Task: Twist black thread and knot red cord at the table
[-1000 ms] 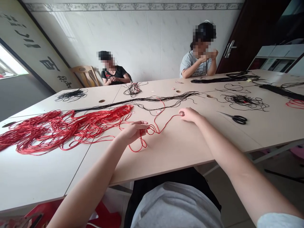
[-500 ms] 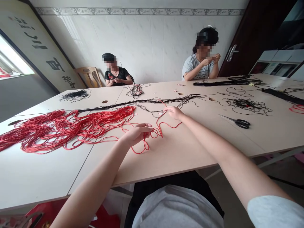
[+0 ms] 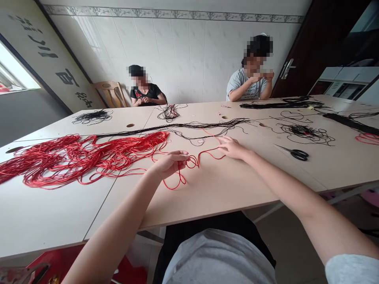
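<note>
My left hand [image 3: 173, 162] is closed in a pinch on a red cord [image 3: 194, 161], whose small loops stick out past the fingertips. A larger loop of the same cord hangs below the fingers onto the table. Farther right, my right hand [image 3: 232, 148] is low over the tabletop, its fingers stretched out and slightly apart. Its fingertips are at a stretch of red cord that curves across from the loops; whether they press on it is hard to see. Left of my hands lies a big tangled heap of red cords [image 3: 100, 157].
A long bundle of black cords [image 3: 177, 126] crosses the table [image 3: 207, 201] beyond my hands. Black-handled scissors [image 3: 297, 154] and a black cord tangle [image 3: 302, 132] lie to the right. Two people sit opposite, a person in black [image 3: 152, 94] and a person in grey [image 3: 241, 85].
My right hand has moved right and nearer, leaving the upright strand it pinched, and its fingers have spread. The strand has dropped toward the table. My left hand keeps its pinch.
</note>
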### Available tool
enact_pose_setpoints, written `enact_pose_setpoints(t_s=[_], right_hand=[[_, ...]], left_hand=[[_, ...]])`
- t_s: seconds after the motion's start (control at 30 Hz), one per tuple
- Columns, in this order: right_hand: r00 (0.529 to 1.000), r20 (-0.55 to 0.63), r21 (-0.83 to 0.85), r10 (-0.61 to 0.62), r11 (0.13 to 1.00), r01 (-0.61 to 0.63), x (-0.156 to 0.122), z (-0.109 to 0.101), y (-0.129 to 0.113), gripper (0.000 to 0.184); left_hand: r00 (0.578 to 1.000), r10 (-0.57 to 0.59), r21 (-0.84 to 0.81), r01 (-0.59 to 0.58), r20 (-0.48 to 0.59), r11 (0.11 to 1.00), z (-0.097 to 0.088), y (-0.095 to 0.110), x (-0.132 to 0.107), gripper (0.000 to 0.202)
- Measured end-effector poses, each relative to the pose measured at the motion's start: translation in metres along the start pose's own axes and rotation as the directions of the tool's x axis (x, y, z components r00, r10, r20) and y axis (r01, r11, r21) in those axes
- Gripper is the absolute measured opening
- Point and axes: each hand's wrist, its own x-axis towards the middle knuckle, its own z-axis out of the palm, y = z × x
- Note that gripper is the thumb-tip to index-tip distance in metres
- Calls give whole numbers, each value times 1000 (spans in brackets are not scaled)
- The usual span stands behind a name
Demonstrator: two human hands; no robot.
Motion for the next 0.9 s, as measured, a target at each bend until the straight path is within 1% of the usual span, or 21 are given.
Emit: enact_pose_setpoints(t_s=[0.1, 0.17, 0.23, 0.37, 0.43, 0.47, 0.5, 0.57, 0.63, 0.67, 0.7, 0.73, 0.77, 0.8, 0.83, 0.87, 0.9], right_hand=[[993, -29, -10, 115, 993, -116, -18, -10, 23, 31], [974, -48, -11, 222, 975, -223, -25, -14, 37, 31], [942, -64, -16, 329, 944, -331, -29, -19, 50, 31], [857, -85, -35, 508, 858, -512, -33, -31, 67, 27], [825, -80, -29, 559, 826, -563, -37, -38, 71, 26], [820, -74, -20, 568, 821, -571, -39, -42, 72, 26], [824, -64, -6, 563, 826, -564, -42, -46, 71, 27], [862, -18, 38, 506, 862, -505, -47, -55, 65, 29], [914, 69, 97, 400, 909, -405, -51, -64, 51, 32], [935, 138, 132, 326, 930, -343, -53, -68, 41, 34], [945, 223, 174, 237, 945, -278, -54, -71, 30, 36], [939, 320, 228, 127, 952, -206, -55, -73, 17, 39], [899, 438, 312, -30, 943, -120, -56, -73, 4, 41], [841, 513, 393, -173, 918, -51, -56, -72, -10, 43], [796, 539, 450, -274, 893, 3, -56, -69, -24, 45], [785, 526, 473, -327, 880, 49, -55, -63, -38, 45], [815, 473, 457, -335, 884, 98, -53, -57, -51, 45]], left_hand=[[1000, 0, -13, 0, 18, 1000, 0, 4, -2, 14], [1000, 0, -16, 0, 23, 1000, 0, 5, -2, 13], [1000, 0, -17, 1, 23, 1000, 0, 5, -2, 13], [1000, -2, -14, 2, 15, 1000, 0, 4, -1, 13], [1000, -7, -14, 8, 10, 1000, 0, 4, -1, 13], [1000, -13, -14, 13, 7, 1000, 0, 4, -1, 13], [1000, -18, -14, 18, 4, 1000, 0, 4, -1, 13], [1000, -24, -16, 24, 0, 1000, -1, 5, -1, 13], [1000, -23, -21, 23, -1, 1000, -1, 5, 0, 13], [1000, -21, -24, 21, -1, 999, -2, 5, 0, 13], [1000, -20, -27, 20, 0, 999, -2, 5, 0, 13], [1000, -19, -28, 19, 1, 999, -2, 5, 0, 13], [1000, -19, -29, 19, 3, 999, -2, 6, 0, 13], [1000, -19, -29, 19, 5, 999, -2, 6, 0, 12], [1000, -19, -28, 19, 6, 999, -1, 6, 0, 12], [1000, -18, -26, 19, 7, 999, -1, 6, 0, 11], [1000, -18, -24, 18, 7, 1000, 0, 6, 0, 11]])
